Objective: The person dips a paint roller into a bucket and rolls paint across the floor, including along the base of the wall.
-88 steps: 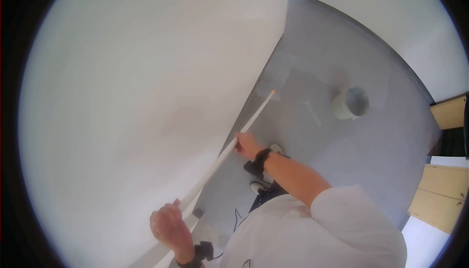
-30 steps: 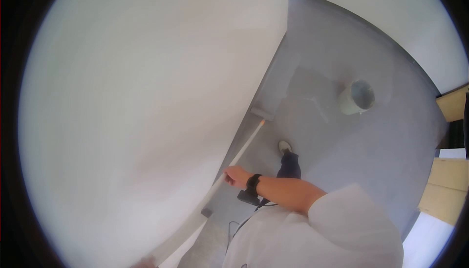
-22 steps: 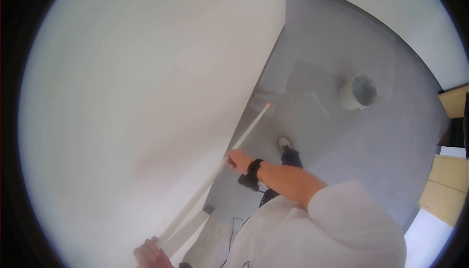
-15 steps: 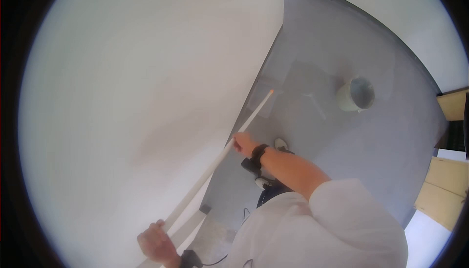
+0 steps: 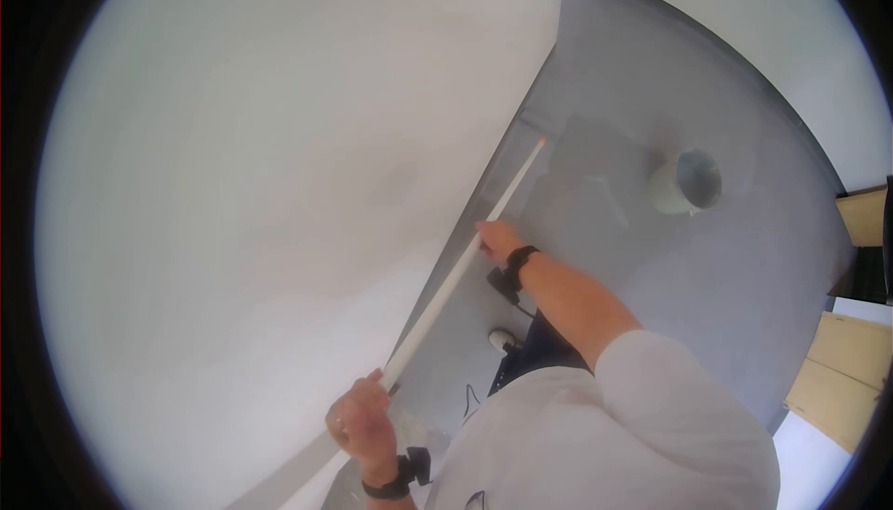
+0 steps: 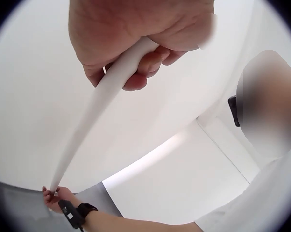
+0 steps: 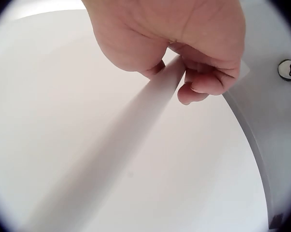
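A long white pole (image 5: 435, 310) slants across the head view along the foot of the white wall, its orange tip (image 5: 543, 142) over the grey floor. My left hand (image 5: 366, 424) grips its nearer part; farther along, my right hand (image 5: 499, 240) holds it. In the left wrist view, the fingers of my left hand (image 6: 140, 34) curl round the pole (image 6: 94, 108), with my right hand (image 6: 58, 198) beyond. The right wrist view has my right hand (image 7: 177, 38) wrapped round the pole (image 7: 121, 140). Whatever lies past the tip is too faint to name.
A pale bucket (image 5: 686, 183) stands on the grey floor (image 5: 726, 268) to the right. Light wooden cabinets (image 5: 837, 370) are at the far right. The wall (image 5: 260, 166) fills the left side. A shoe (image 5: 504, 340) and a thin dark cable show below my right arm.
About a second ago the pole and both hands were drawn back, the left hand nearly out of view. Now both hands and the pole lie farther forward along the wall, their grip kept.
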`<state>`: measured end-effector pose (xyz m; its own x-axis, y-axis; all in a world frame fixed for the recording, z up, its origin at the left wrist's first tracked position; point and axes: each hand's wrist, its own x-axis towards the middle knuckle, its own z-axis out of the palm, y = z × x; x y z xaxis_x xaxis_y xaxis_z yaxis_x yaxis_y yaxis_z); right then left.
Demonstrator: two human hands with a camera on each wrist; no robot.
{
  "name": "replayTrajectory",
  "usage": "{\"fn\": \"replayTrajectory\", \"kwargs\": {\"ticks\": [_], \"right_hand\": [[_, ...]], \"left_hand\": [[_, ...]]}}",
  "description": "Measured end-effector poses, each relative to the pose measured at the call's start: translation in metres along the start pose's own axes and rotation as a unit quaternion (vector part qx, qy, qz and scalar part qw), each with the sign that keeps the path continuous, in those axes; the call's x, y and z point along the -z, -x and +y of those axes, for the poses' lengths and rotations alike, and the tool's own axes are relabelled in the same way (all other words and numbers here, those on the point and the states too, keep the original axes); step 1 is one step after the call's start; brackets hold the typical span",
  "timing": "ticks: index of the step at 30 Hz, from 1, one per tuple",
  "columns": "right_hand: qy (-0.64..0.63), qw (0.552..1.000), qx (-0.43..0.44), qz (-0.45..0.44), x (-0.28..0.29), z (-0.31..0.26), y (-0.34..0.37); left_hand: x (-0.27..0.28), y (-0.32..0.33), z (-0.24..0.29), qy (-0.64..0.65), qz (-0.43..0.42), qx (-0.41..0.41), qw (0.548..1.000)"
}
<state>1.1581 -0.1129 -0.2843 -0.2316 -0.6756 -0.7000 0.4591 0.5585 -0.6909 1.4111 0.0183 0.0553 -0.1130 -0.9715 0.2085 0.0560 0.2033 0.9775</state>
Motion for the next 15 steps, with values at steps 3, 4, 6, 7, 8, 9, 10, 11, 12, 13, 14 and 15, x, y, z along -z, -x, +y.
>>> {"fn": "replayTrajectory", "kwargs": {"ticks": [3,4,6,7,8,9,10,11,12,13,14,15], "right_hand": [[0.122,0.978,0.092,-0.145,-0.042,0.034,0.074],[0.136,0.969,0.118,-0.171,-0.061,0.037,0.115],[-0.049,0.986,-0.049,-0.154,-0.114,0.075,0.158],[-0.071,0.981,-0.083,-0.159,-0.135,0.094,0.182],[-0.093,0.975,-0.116,-0.164,-0.153,0.11,0.209],[-0.091,0.975,-0.114,-0.166,-0.164,0.116,0.221],[-0.089,0.969,-0.131,-0.189,-0.178,0.132,0.245],[-0.088,0.962,-0.148,-0.212,-0.19,0.148,0.27],[-0.087,0.961,-0.148,-0.217,-0.193,0.154,0.303],[-0.094,0.951,-0.173,-0.239,-0.202,0.166,0.331],[-0.102,0.94,-0.197,-0.26,-0.209,0.176,0.355],[-0.1,0.94,-0.195,-0.26,-0.217,0.19,0.376]], "left_hand": [[0.054,0.046,0.052,0.007,0.093,0.013,0.996],[0.078,0.061,0.067,0.007,0.094,0.011,0.995],[0.135,0.094,0.102,-0.02,0.022,0.005,1.0],[0.16,0.115,0.124,-0.021,0.024,0.003,0.999],[0.185,0.137,0.147,-0.256,0.028,0.008,0.966],[0.197,0.148,0.162,-0.476,0.031,0.015,0.879],[0.217,0.17,0.177,-0.475,0.035,0.014,0.879],[0.236,0.192,0.192,-0.478,0.061,0.015,0.876],[0.241,0.217,0.217,-0.483,0.088,0.016,0.871],[0.255,0.239,0.235,-0.483,0.09,0.015,0.871],[0.266,0.259,0.252,-0.485,0.117,0.03,0.866],[0.278,0.279,0.264,-0.486,0.143,0.047,0.861]]}}
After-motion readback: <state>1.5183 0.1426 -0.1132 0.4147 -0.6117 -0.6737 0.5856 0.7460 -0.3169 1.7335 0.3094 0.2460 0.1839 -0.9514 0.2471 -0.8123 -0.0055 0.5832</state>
